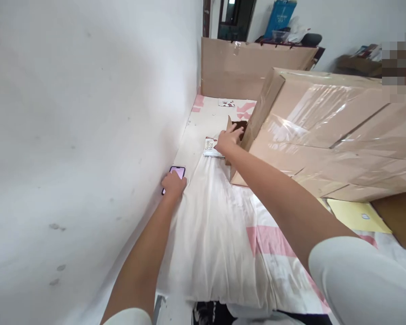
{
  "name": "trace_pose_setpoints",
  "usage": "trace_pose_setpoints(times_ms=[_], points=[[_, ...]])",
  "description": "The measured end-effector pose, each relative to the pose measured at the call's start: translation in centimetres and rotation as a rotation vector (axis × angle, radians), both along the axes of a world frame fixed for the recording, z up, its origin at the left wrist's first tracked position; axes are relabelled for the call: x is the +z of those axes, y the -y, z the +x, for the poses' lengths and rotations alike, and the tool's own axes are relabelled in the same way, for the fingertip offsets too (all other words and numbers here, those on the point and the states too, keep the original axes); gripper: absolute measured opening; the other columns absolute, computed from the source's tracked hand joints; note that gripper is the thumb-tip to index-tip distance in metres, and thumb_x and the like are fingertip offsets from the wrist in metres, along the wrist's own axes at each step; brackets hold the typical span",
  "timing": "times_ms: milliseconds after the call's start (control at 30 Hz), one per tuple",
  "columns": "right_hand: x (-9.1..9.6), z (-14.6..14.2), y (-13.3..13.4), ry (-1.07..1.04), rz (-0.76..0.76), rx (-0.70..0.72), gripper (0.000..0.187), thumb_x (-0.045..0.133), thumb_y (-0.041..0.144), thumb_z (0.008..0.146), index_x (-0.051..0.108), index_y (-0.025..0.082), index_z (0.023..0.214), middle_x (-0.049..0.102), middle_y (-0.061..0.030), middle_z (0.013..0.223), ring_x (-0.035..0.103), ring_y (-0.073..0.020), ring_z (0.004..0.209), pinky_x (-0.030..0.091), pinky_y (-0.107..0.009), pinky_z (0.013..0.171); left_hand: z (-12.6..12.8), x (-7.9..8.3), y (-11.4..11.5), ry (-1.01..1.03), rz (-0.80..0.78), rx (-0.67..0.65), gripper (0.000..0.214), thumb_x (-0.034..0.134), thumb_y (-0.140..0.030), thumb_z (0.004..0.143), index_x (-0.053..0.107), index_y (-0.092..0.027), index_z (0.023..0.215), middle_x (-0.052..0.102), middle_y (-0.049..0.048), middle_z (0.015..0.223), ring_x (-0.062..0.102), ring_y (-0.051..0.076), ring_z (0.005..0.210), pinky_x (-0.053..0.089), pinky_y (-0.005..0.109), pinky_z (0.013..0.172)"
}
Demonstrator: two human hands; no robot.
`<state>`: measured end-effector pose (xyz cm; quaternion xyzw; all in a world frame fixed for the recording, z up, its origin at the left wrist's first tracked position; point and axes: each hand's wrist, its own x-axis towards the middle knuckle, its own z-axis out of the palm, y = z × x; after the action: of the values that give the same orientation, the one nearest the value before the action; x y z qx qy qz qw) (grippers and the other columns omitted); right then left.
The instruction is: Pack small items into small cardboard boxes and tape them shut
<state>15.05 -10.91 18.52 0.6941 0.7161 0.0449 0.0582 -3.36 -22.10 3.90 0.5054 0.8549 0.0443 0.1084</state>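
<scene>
My left hand (173, 185) rests closed on a pink phone (178, 171) that lies on the white sheet close to the wall. My right hand (228, 138) reaches far forward, its fingers curled over the edge of a small open cardboard box (237, 127). A small booklet (209, 147) lies on the sheet just under that hand's wrist. Whether the right fingers grip the box flap is hard to see.
A large taped cardboard carton (338, 135) lies across the bed on the right. Another flat cardboard sheet (250, 67) stands upright at the far end. A yellow envelope (358, 216) lies by the carton. The white wall (88, 135) runs along the left. The sheet (219, 239) has pink patches.
</scene>
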Motion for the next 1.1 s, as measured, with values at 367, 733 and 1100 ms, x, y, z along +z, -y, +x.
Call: trace_pose_setpoints(times_ms=[367,733,1100], points=[[-2.0,0.6,0.0,-0.202,0.073,0.066,0.044,0.061,0.018,0.090,0.056,0.018,0.134,0.071,-0.0160,0.117,0.066,-0.0284,0.107,0.047,-0.040,0.092,1.1,-0.6,0.1,0.007,0.016,0.055,0.046,0.053,-0.037,0.093,0.055,-0.014,0.132,0.061,0.0218,0.129,0.067,0.032,0.110,0.054,0.038,0.083],[0.9,-1.7,5.5,-0.343,0.351,0.418,0.060,0.044,0.002,0.084,0.053,0.022,0.140,0.070,-0.0100,0.123,0.054,-0.0303,0.115,0.049,-0.036,0.081,2.5,0.0,1.3,-0.020,0.102,0.086,0.041,0.052,-0.032,0.095,0.058,-0.015,0.131,0.058,0.0224,0.132,0.062,0.034,0.113,0.055,0.040,0.081],[-2.7,18.5,23.8,-0.646,0.399,1.022,0.044,0.051,0.000,0.085,0.062,0.031,0.114,0.067,-0.0074,0.126,0.066,-0.0268,0.118,0.059,-0.041,0.087,7.7,-4.2,11.7,0.042,0.253,-0.191,0.027,0.039,-0.030,0.103,0.065,-0.022,0.106,0.065,0.0089,0.109,0.060,0.022,0.103,0.048,0.029,0.075]])
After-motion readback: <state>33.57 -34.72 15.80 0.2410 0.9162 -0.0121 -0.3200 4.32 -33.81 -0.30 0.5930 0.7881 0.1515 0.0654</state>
